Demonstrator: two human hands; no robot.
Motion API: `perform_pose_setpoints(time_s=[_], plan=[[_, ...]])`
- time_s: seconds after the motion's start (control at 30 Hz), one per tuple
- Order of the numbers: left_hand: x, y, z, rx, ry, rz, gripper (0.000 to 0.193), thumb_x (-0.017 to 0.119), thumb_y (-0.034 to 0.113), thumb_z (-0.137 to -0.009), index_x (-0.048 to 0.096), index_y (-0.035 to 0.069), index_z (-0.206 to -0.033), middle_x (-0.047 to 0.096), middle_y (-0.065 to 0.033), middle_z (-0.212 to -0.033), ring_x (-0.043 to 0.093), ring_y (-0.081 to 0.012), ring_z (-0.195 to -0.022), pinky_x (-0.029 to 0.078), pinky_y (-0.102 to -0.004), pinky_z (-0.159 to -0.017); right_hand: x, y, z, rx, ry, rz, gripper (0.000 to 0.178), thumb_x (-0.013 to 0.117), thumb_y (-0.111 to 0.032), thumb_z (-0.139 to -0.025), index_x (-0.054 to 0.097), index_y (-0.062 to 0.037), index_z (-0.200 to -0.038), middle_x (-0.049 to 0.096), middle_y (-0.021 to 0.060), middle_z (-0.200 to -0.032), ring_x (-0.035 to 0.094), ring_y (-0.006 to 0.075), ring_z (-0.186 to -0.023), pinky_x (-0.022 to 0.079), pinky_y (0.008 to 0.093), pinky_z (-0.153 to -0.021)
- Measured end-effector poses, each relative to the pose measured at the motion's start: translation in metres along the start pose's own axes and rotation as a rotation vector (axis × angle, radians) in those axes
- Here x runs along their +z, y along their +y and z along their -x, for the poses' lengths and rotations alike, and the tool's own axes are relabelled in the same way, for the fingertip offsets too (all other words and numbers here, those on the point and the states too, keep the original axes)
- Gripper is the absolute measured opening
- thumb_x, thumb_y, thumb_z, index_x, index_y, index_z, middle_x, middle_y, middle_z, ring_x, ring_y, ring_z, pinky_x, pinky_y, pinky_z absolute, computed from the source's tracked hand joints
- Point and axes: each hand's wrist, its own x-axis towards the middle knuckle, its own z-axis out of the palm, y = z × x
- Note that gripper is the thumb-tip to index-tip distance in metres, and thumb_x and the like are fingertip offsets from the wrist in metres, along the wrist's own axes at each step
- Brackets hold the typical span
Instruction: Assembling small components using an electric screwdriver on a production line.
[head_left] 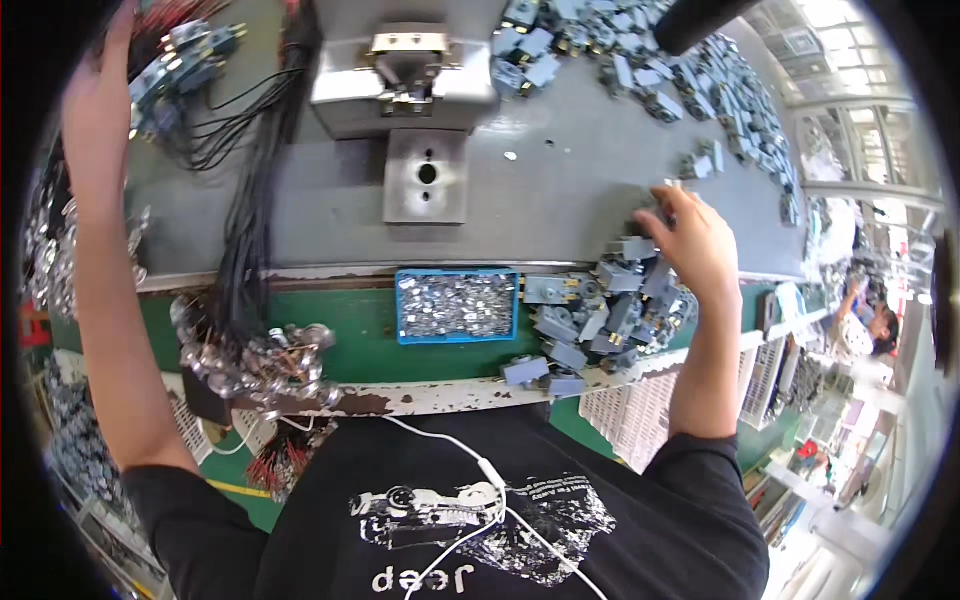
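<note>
My right hand (695, 240) hovers at the far edge of a heap of grey-blue plastic switch-like blocks (622, 308) with brass terminals. Its thumb and forefinger are apart, and no block shows between them. At the upper left my left hand (95, 120) reaches past a cluster of similar blocks (185, 70) joined to wires; its fingertips are cut off by the picture's edge, so its grip is hidden. Between my arms a metal press (410, 75) stands over a steel plate (427, 178) with a round hole.
A blue tray (458, 341) holds many small metal pieces. Black cables (250, 220) lead to clear round-ended parts (255, 360) at the front left. More grey blocks (740, 100) spread over the far right of the metal table. White baskets (640, 410) stand below the edge; a person (865, 330) is at right.
</note>
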Motion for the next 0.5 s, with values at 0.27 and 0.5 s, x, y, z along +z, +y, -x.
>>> perform_pose_setpoints(time_s=[0.27, 0.5], plan=[[-0.020, 0.049, 0.066, 0.270, -0.760, 0.083, 0.015, 0.069, 0.009, -0.091, 0.070, 0.005, -0.105, 0.069, -0.0086, -0.095, 0.067, -0.0196, -0.089, 0.052, -0.0324, -0.083, -0.021, -0.040, -0.002, -0.243, 0.343, -0.634, 0.046, 0.077, 0.007, -0.082, 0.074, -0.0080, -0.126, 0.072, 0.0094, -0.122, 0.069, 0.0179, -0.106, 0.057, 0.0303, -0.085], [-0.047, 0.058, 0.112, 0.425, -1.385, -0.303, 0.008, 0.074, 0.013, -0.080, 0.076, 0.011, -0.088, 0.066, -0.0097, -0.088, 0.067, -0.0298, -0.092, 0.054, -0.0417, -0.080, 0.013, -0.150, -0.026, -0.888, 0.349, -0.549, 0.051, 0.075, 0.009, -0.073, 0.070, -0.0093, -0.121, 0.067, 0.0137, -0.131, 0.069, 0.0333, -0.109, 0.059, 0.0392, -0.087]])
